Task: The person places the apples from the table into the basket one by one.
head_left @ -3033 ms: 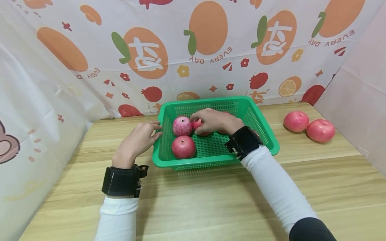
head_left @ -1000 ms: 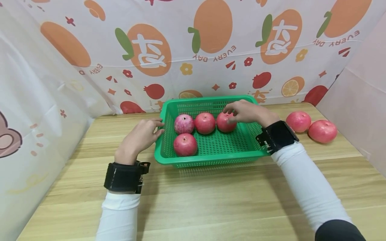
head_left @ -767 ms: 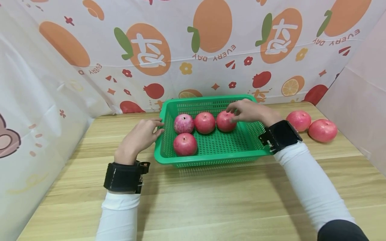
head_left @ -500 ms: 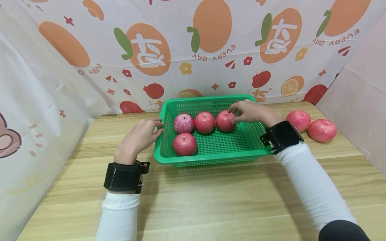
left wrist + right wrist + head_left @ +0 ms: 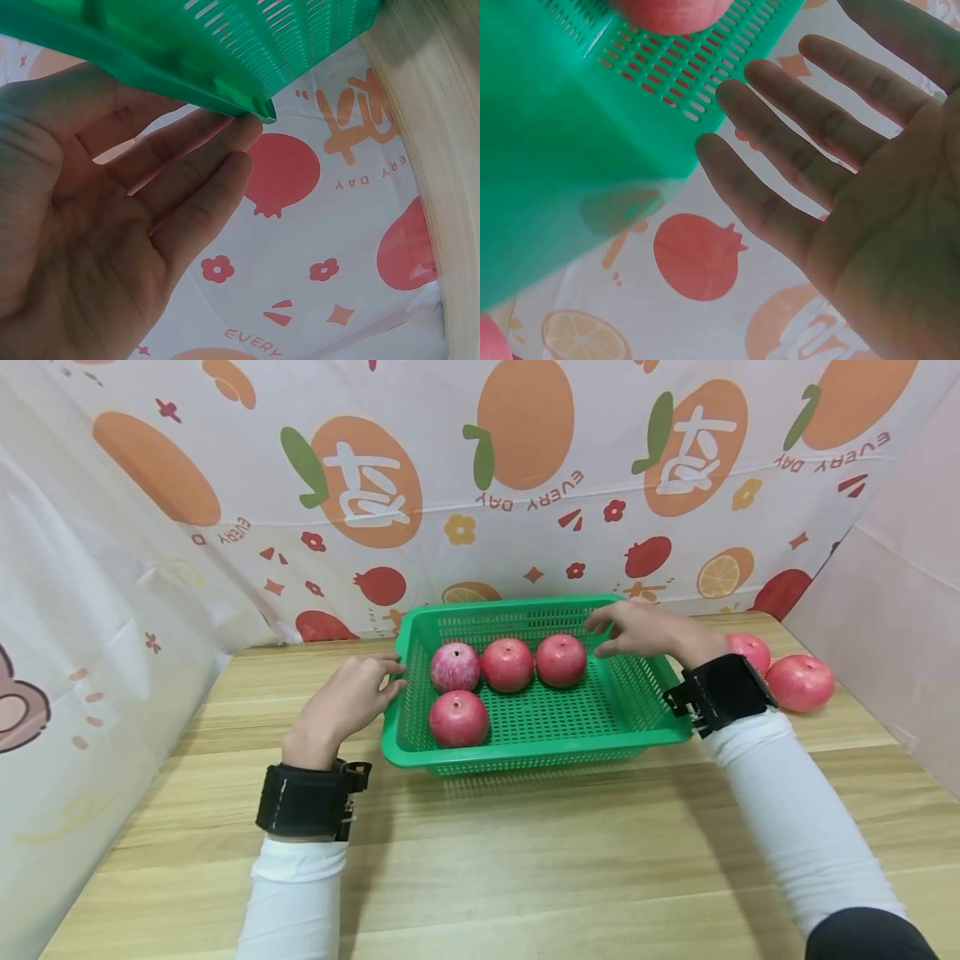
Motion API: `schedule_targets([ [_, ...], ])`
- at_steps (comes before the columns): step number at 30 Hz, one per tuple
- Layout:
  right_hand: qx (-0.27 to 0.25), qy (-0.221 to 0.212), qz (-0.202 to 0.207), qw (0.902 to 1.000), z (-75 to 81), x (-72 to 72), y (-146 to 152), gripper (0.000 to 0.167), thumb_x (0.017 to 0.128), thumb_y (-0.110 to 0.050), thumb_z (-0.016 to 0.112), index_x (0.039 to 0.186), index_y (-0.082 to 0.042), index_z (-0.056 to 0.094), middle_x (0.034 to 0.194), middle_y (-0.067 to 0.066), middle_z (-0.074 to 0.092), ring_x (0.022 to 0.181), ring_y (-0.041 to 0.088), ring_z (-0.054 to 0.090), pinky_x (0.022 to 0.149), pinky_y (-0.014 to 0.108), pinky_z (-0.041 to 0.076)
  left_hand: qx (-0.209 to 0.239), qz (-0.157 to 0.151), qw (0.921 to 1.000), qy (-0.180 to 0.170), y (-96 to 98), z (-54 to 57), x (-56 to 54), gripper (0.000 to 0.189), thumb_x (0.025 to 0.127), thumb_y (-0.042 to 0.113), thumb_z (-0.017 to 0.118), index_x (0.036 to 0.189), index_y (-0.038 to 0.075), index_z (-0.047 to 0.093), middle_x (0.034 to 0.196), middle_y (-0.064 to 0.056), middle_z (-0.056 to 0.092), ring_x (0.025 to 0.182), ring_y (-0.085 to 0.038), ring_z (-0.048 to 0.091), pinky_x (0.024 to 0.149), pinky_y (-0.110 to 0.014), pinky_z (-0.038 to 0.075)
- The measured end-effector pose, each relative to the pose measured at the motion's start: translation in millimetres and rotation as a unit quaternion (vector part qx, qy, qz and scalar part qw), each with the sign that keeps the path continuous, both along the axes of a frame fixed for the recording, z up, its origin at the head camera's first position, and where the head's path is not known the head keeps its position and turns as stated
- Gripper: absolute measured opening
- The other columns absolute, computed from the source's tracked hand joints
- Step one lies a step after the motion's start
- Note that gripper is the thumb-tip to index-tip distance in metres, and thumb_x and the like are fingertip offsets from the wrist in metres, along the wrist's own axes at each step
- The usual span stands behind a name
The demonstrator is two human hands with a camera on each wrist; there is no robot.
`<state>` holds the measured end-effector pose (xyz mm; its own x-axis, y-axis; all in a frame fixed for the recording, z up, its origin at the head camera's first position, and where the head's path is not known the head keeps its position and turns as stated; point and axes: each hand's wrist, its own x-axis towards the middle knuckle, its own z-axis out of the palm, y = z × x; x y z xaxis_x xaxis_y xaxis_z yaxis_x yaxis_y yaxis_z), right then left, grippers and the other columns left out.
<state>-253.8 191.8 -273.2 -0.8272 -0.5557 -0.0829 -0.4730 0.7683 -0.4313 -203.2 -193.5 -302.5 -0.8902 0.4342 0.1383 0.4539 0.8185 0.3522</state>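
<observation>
A green slotted plastic basket (image 5: 517, 752) stands on the table. Inside, along the back, sit a streaked purple-pink round fruit (image 5: 455, 667), a pinkish-red middle fruit (image 5: 507, 665) and a right-hand pinkish-red fruit (image 5: 561, 661). In front of the streaked one lies another red fruit (image 5: 458, 719). My left hand (image 5: 341, 706) touches the basket's left rim; the left wrist view shows its fingers (image 5: 191, 176) fairly straight against the rim edge. Above the basket's right back part, my right hand (image 5: 648, 631) is apart from the fruit and holds nothing. Its fingers (image 5: 761, 199) are spread in the right wrist view.
To the right of the basket, two more red fruits rest on the wooden table (image 5: 525, 877): a nearer one (image 5: 801, 683) and one (image 5: 750, 652) partly hidden by my right wrist. A fruit-printed cloth (image 5: 517, 543) hangs right behind the basket.
My right hand was over the middle fruit, then at the right-hand fruit in the basket. It has come off that fruit and moved right. My left hand stays at the left rim.
</observation>
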Motion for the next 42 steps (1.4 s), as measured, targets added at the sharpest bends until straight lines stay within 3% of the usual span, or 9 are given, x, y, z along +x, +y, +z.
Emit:
schedule_targets([
  [14,-0.004,0.007,-0.03,0.9995,3.1,-0.1,22.6,0.037,0.094,-0.007,0.07,0.126,0.009,0.063,0.125,0.026,0.064,0.11,0.041,0.063,0.091,0.053,0.053,-0.005,-0.001,1.0,0.006,-0.4,-1.0,-0.2,0.031,0.098,0.0,0.064,0.123,-0.018,0.062,0.136,-0.035,0.055,0.11,-0.043,0.063,0.082,-0.045,0.05],
  [23,0.014,0.023,-0.035,0.999,3.6,-1.7,38.8,0.037,0.094,-0.006,0.071,0.126,0.01,0.063,0.124,0.027,0.063,0.109,0.041,0.063,0.091,0.054,0.053,-0.004,0.001,1.0,0.0,0.3,-1.5,0.6,0.032,0.098,0.001,0.064,0.124,-0.018,0.062,0.135,-0.035,0.056,0.102,-0.039,0.064,0.081,-0.044,0.051],
  [42,-0.014,0.037,-0.068,0.9969,0.5,-0.4,63.9,0.034,0.094,-0.004,0.069,0.123,0.013,0.063,0.118,0.03,0.064,0.107,0.046,0.062,0.087,0.055,0.055,-0.008,0.005,0.9999,-0.001,1.1,-0.4,0.7,0.034,0.097,0.002,0.065,0.125,-0.018,0.062,0.136,-0.034,0.055,0.09,-0.033,0.062,0.077,-0.041,0.049],
])
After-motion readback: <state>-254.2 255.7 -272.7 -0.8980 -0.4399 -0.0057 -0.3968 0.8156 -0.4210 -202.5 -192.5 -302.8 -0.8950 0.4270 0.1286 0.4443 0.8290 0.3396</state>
